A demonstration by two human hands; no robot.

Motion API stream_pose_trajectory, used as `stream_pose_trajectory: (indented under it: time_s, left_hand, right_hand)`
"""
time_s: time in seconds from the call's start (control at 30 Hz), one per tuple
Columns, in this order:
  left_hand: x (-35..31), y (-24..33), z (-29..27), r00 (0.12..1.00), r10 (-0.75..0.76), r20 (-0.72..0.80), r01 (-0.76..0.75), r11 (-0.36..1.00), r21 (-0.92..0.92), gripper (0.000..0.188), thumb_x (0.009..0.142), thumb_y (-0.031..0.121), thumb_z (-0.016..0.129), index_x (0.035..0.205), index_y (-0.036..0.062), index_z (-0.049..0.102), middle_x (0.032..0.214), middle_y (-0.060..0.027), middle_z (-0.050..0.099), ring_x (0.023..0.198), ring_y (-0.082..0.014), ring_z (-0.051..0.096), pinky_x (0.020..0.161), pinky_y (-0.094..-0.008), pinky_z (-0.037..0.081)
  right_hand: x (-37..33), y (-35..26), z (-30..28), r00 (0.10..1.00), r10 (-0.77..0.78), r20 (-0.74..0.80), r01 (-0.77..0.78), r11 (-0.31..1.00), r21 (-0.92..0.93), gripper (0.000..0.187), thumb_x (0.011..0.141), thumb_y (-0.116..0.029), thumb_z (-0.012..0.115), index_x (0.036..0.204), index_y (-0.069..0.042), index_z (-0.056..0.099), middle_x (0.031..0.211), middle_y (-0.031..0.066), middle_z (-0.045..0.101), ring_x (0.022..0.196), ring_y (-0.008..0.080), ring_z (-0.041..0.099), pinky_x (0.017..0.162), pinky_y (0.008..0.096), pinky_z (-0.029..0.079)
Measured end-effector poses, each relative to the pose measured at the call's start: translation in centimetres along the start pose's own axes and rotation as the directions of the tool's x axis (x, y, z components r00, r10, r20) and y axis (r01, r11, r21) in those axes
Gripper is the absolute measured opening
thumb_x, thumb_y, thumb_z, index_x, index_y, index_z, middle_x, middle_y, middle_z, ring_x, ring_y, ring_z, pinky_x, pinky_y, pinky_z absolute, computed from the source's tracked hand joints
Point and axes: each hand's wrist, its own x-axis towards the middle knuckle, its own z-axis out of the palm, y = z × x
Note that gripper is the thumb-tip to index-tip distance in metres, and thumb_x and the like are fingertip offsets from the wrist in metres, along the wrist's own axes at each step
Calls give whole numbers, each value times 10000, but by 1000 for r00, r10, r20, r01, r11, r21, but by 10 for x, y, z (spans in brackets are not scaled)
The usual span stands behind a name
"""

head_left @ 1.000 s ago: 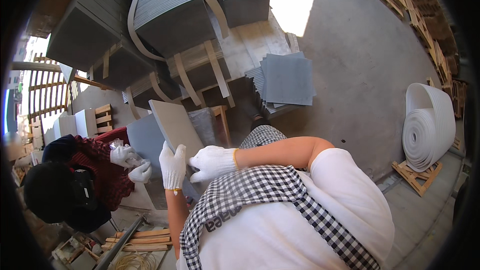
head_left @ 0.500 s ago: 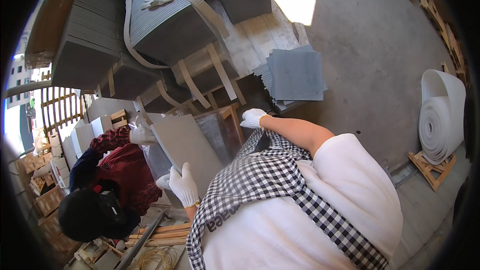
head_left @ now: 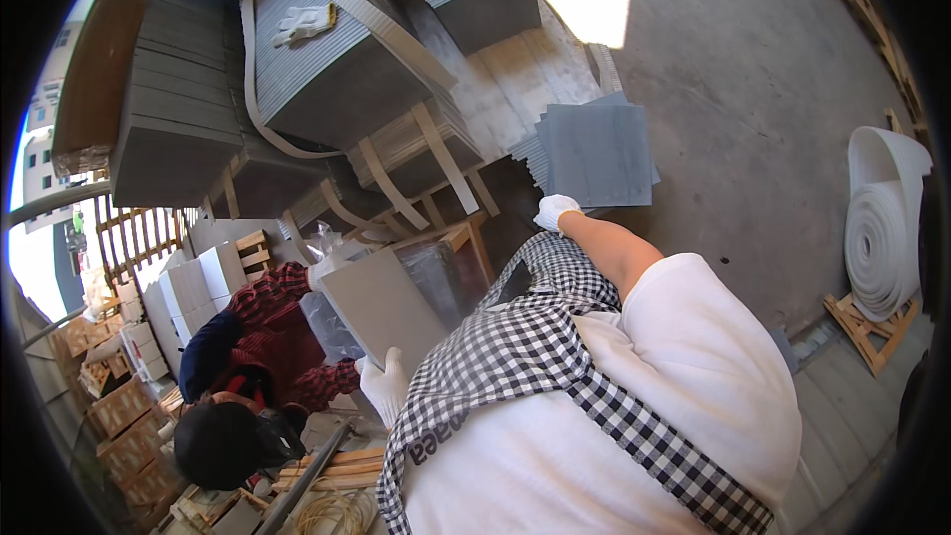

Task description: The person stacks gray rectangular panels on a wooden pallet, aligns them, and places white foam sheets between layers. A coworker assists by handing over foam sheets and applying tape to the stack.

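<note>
The left hand [head_left: 384,388] is pinching the grey panel [head_left: 388,305] by one end; the right hand [head_left: 557,210] is being held out rightward of it, grip impossible to tell.

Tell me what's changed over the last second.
The right hand has swung away from beside the left hand, out to the right, close to the sheets. A co-worker's hand has come to the far left corner of the panel. The left hand stays at the panel's near edge; the loose glove and white roll stay put.
</note>
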Motion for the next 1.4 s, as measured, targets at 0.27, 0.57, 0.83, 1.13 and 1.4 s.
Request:
stream_pose_trajectory:
  time_s: [0.27,0.57,0.83,1.13,1.4]
  left_hand:
    - [-16,27,4,997,51,-52,-53,998,-37,237,844,93,638,1019,-66,655,870,-146,706,770,-194,626,768,-320,498]
    - [-2,57,-30,994,3,108,37,930,-366,278,855,169,676,1029,-48,673,834,-41,697,711,-74,607,643,-242,497]
    - [14,-1,12,993,-75,89,116,555,-824,306,876,152,712,1111,-34,654,938,-46,691,776,-92,631,687,-251,529]
    - [70,-152,80,969,-239,62,114,213,-970,569,895,271,731,1312,-52,519,1240,-113,606,1141,-203,560,997,-348,441]
    - [115,-219,79,767,-641,-10,254,318,-913,880,885,557,657,1420,-95,404,1421,-248,493,1295,-346,483,1083,-407,367]
  right_hand:
    - [0,-63,-1,975,-205,87,202,979,42,417,847,-401,607,1041,-56,740,1056,192,713,1019,341,679,908,441,525]
    - [-28,-105,14,862,-281,421,6,838,546,684,985,-567,457,1447,-63,430,1195,98,600,1036,220,575,867,373,478]
    - [-52,-158,-2,984,-123,127,-90,272,958,592,997,-515,504,1342,-35,543,1360,115,575,1206,270,559,1030,396,454]
    - [-58,-268,-61,721,-533,-442,668,704,242,516,1019,-414,459,1105,37,695,1043,139,726,969,254,661,855,360,481]
    - [-66,-415,-20,612,-751,-246,722,658,-213,489,959,-473,433,1104,-100,715,1118,171,695,1069,384,636,917,447,485]
